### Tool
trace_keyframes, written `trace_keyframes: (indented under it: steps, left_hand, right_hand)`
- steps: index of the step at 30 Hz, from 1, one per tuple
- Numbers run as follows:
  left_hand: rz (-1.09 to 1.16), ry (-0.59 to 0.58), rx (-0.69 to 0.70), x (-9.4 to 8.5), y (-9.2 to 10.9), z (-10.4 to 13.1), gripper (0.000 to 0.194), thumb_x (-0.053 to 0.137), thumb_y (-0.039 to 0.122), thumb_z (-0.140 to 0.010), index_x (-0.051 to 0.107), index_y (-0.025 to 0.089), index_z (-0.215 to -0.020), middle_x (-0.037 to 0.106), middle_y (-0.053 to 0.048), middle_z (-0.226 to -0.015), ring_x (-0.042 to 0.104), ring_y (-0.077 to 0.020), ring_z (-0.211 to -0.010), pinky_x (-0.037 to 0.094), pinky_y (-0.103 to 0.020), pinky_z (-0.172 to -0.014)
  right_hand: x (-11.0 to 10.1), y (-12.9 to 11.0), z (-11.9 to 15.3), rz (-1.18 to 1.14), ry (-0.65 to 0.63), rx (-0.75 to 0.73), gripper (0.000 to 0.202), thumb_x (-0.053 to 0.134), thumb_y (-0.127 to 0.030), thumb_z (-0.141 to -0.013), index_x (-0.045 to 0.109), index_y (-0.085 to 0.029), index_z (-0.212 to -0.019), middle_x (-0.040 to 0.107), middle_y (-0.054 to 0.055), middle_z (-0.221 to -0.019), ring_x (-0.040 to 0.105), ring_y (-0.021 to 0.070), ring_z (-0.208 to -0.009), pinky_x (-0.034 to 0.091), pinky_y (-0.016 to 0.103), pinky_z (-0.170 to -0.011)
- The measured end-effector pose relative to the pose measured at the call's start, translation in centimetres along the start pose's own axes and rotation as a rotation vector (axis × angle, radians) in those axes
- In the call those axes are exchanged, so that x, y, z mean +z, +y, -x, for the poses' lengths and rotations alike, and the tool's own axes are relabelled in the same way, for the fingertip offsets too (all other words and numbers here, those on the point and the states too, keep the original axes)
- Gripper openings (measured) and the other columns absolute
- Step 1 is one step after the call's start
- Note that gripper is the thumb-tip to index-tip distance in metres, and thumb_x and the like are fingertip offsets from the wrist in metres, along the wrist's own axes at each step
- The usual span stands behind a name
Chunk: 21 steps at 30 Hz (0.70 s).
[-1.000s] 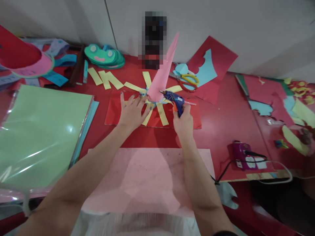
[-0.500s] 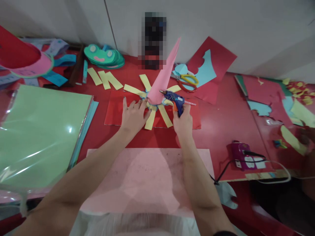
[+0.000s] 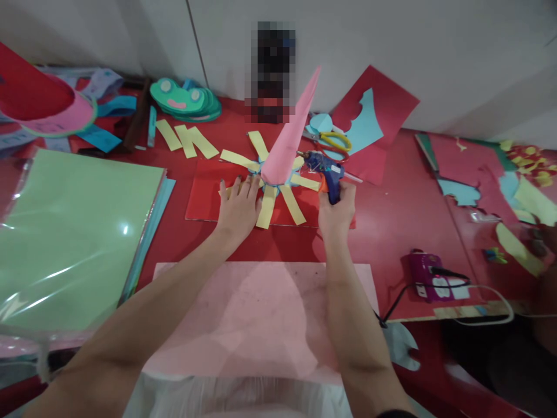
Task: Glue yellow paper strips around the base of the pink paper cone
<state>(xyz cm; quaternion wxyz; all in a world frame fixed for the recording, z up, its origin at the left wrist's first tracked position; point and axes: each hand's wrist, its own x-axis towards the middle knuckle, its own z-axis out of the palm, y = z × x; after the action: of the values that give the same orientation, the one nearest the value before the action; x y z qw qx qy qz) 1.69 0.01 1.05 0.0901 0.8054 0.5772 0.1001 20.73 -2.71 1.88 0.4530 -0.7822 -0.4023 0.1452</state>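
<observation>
A pink paper cone (image 3: 289,142) stands tilted on a blue-edged base, with yellow paper strips (image 3: 292,204) spread out around it like rays. Beneath lies a red board (image 3: 202,194). My left hand (image 3: 239,206) rests at the cone's lower left with fingers spread, over one of the strips. My right hand (image 3: 337,210) grips a blue glue gun (image 3: 325,170) with an orange trigger; a clear glue stick pokes out of its rear. The nozzle points left, close to the cone's right side, apart from it as far as I can tell.
Behind are scissors (image 3: 335,140), red and blue paper offcuts (image 3: 368,125), loose yellow strips (image 3: 187,141) and green frog faces (image 3: 187,101). Packed green paper (image 3: 82,232) lies left. A purple power socket (image 3: 429,276) with cords sits right. Another person's hand (image 3: 543,238) shows at the far right.
My right hand has drawn the glue gun to the right, away from the cone's base. My left hand has shifted very slightly, still beside the cone.
</observation>
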Motion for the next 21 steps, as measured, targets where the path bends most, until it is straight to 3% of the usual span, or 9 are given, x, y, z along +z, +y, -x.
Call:
trace_keyframes:
  steps: [8,13,17,21]
  left_hand:
    - [0.037,0.005,-0.043,0.6,-0.7,-0.9,0.056,0.037,0.030,-0.094,0.035,0.013,-0.147,0.039,-0.017,-0.153,0.031,-0.0328,-0.143,0.015,-0.059,-0.118]
    - [0.097,0.108,0.030,0.5,-0.8,-1.0,0.046,0.041,0.025,-0.093,0.046,0.015,-0.138,0.045,-0.015,-0.148,0.038,-0.0303,-0.139,0.015,-0.057,-0.120]
    - [0.163,0.164,0.112,0.2,-0.8,-1.1,0.031,0.046,0.023,-0.093,0.058,0.018,-0.122,0.059,-0.011,-0.130,0.051,-0.0265,-0.126,0.027,-0.048,-0.117]
    - [0.223,0.130,0.153,0.6,-1.2,-1.2,0.026,0.053,0.026,-0.093,0.062,0.019,-0.116,0.062,-0.010,-0.119,0.055,-0.0261,-0.116,0.041,-0.043,-0.105]
  right_hand:
    - [-0.2,-0.7,-0.1,-0.040,-0.004,0.012,0.038,0.066,-0.054,-0.070,0.052,-0.022,-0.083,0.048,-0.004,-0.068,0.049,0.0142,-0.065,0.043,0.030,-0.064]
    - [-0.5,-1.1,0.0,-0.022,-0.089,0.025,0.050,0.068,-0.064,-0.065,0.053,-0.023,-0.087,0.048,-0.005,-0.068,0.048,0.0139,-0.063,0.044,0.031,-0.064]
    - [-0.6,-1.1,0.1,0.011,-0.131,0.021,0.052,0.065,-0.067,-0.066,0.054,-0.023,-0.092,0.055,-0.002,-0.075,0.054,0.0161,-0.070,0.045,0.032,-0.068]
    - [-0.5,-1.0,0.2,0.102,-0.155,0.058,0.047,0.066,-0.064,-0.068,0.054,-0.023,-0.088,0.059,0.000,-0.076,0.057,0.0180,-0.072,0.045,0.032,-0.069]
